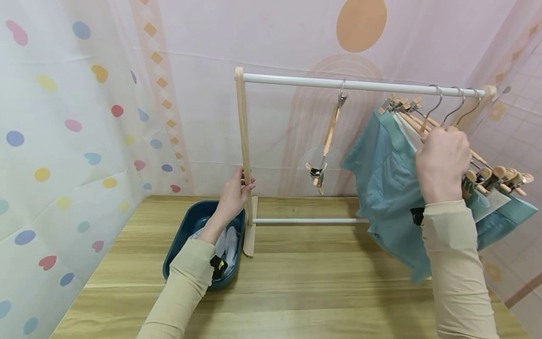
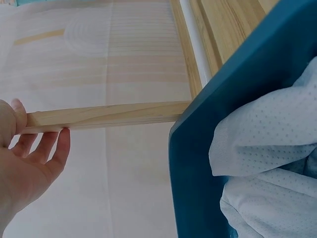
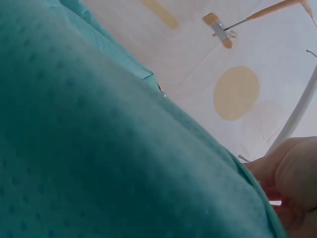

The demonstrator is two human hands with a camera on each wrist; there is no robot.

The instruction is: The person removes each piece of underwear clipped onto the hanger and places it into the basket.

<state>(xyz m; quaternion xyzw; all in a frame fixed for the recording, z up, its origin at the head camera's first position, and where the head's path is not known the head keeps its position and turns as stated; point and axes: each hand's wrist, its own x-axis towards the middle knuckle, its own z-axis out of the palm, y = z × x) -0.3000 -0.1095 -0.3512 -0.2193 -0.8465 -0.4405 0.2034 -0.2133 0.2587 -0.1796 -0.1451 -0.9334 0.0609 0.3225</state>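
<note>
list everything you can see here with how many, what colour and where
rack: one, pale wood with white bars, on the table
loaded hangers: at least three, wood and metal, rack's right end
hanging garments: count unclear from overlap, teal and white, on those hangers
bare hanger: one, wood and metal, mid-bar
basin: one, blue, beside the rack's left post
clothes: count unclear, pale, in basin
table: one, wood-grain, underneath
backdrop: pale with coloured shapes, behind
sleeves: two, beige
left grip: one, on left post
right grip: one, on bunched hangers
</note>
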